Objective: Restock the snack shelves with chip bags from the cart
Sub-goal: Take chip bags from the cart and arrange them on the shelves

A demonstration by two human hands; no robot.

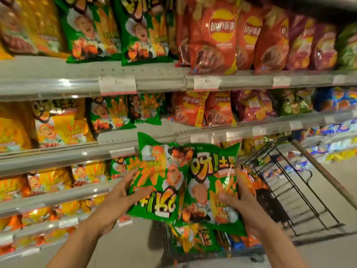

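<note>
Where bags crowd, grey shelves (154, 82).

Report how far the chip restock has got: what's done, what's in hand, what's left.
Done: cannot be told; the shelves hold many bags, with bare space beside the middle row's green bags.
In hand: the left hand holds an upside-down green bag; the right hand holds an upright green bag.
Left: more bags remain in the cart.

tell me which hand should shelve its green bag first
Left, probably. The left hand holds its green bag nearer the shelves, where matching green bags sit; the right hand holds its bag over the cart.
</note>
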